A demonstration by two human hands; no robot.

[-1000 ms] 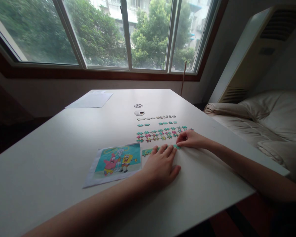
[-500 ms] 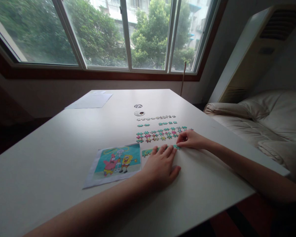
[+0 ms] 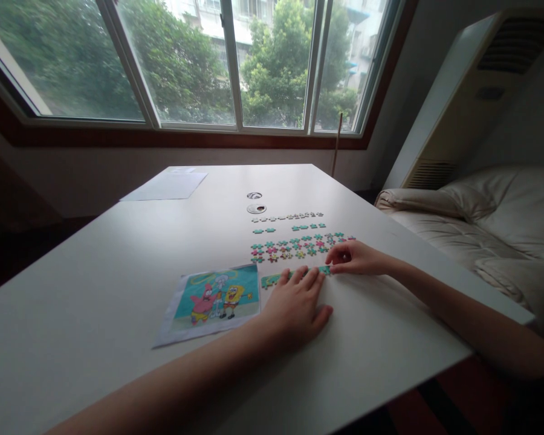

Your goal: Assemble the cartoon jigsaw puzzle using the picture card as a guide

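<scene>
A joined strip of jigsaw puzzle pieces [image 3: 267,281], green and yellow, lies on the white table. My left hand [image 3: 296,306] rests flat across this strip with its fingers spread, hiding its middle. At the strip's right end, my right hand [image 3: 359,258] pinches a small teal puzzle piece [image 3: 327,270] between thumb and fingers; the fingertips partly cover it. Just beyond both hands are rows of loose puzzle pieces [image 3: 320,244] in teal, pink and yellow. To the left of the strip lies a printed cartoon picture [image 3: 222,296] on white paper.
Farther back are more rows of pieces [image 3: 303,227] and two round, flat items [image 3: 256,209]. A white sheet [image 3: 163,185] lies at the far left of the table [image 3: 95,284]. A cream sofa [image 3: 457,223] stands to the right, beneath a tall white appliance [image 3: 453,90].
My right hand has shifted very slightly right and down, its fingertips still at the strip's end. My left hand stays in place.
</scene>
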